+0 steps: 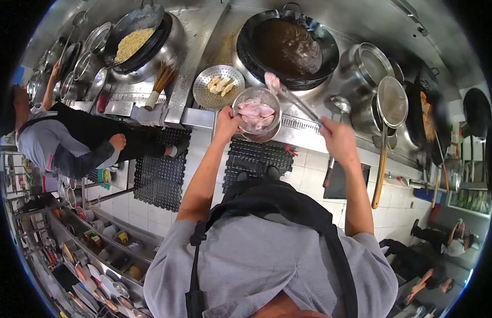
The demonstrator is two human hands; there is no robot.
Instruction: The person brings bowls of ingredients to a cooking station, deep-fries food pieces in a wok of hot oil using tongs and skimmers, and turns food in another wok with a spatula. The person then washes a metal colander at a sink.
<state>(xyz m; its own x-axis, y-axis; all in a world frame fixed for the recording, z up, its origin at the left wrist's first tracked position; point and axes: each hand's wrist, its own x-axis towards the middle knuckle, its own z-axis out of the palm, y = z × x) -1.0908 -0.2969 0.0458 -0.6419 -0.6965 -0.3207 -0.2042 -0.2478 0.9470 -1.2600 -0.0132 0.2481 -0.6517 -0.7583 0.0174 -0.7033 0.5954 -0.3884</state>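
Observation:
My left hand is closed on the rim of a metal bowl of raw chicken pieces, pale pink and apparently wings. Metal tongs are in my closed right hand. At their tip a raw chicken piece hangs over the near rim of a large black wok. Dark oil fills the wok and bubbles on its right side. Left of the bowl, a perforated metal strainer holds several pale yellow cooked-looking pieces.
Steel pots and a long-handled mesh skimmer stand to the right. A ladle lies nearer. At left, another person stands by a second wok holding yellow food. A bamboo brush sits between the stations.

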